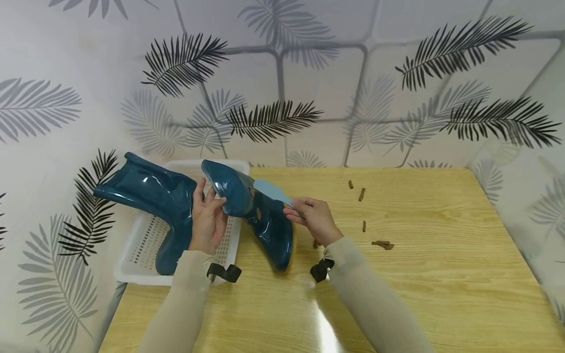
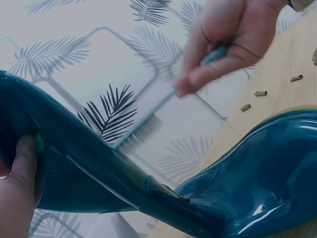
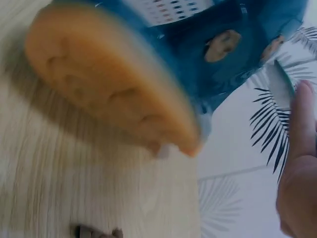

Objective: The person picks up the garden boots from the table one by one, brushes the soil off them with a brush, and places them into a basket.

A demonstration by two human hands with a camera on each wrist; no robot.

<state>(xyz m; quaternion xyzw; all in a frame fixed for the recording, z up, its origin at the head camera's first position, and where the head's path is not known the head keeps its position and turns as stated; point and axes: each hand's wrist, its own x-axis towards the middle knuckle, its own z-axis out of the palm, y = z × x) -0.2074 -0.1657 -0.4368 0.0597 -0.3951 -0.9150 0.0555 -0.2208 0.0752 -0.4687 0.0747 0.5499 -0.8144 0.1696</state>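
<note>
My left hand (image 1: pixel 207 218) grips the upper edge of a dark teal rubber boot (image 1: pixel 273 230), thumb and fingers on its shaft. The boot is tilted, its toe low near the table. Its yellow-orange sole (image 3: pixel 114 74) shows in the right wrist view, and a brown mud patch (image 3: pixel 223 45) marks its side. My right hand (image 1: pixel 315 218) holds a light blue brush (image 1: pixel 270 190) by its handle. In the left wrist view, the brush's bristles (image 2: pixel 136 139) face the boot shaft; whether they touch it I cannot tell.
A second teal boot (image 1: pixel 169 196) lies across a white perforated basket (image 1: pixel 145 280) at the left. Several brown crumbs (image 1: pixel 383 244) are scattered on the wooden table (image 1: pixel 441 284) to the right. A leaf-patterned wall covering (image 1: pixel 326 83) stands behind the table.
</note>
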